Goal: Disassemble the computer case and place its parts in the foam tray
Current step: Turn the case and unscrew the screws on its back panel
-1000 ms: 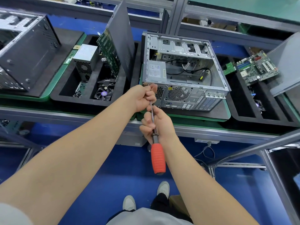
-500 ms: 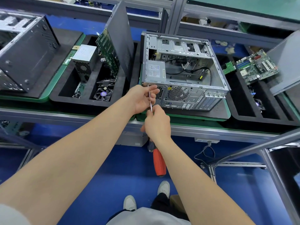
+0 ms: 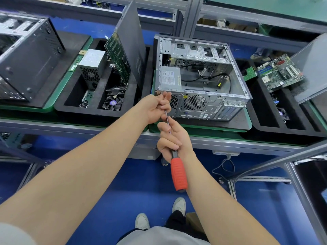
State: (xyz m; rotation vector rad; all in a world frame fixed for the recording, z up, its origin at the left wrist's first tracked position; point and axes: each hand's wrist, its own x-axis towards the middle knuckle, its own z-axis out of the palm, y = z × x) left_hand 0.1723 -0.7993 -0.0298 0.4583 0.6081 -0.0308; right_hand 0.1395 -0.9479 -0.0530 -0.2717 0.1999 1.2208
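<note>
The computer case [image 3: 201, 80] lies open on the worktop [image 3: 247, 142], just right of the black foam tray [image 3: 79, 113]. The left hand [image 3: 155, 107] has its fingers [image 3: 165, 105] curled round the shaft of the screwdriver [image 3: 179, 174] at the case's near-left rear corner. The right hand [image 3: 174, 138] grips the shaft just above the orange handle, its fingers wrapped round it.

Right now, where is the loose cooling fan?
Head view: the cooling fan lies at the near end of the foam tray, left of the open computer case.

The person wears a light grey top [image 3: 159, 236] with short sleeves [image 3: 10, 235], the forearms [image 3: 79, 174] bare. Below show black trousers [image 3: 177, 220] and white shoes [image 3: 142, 221].
</note>
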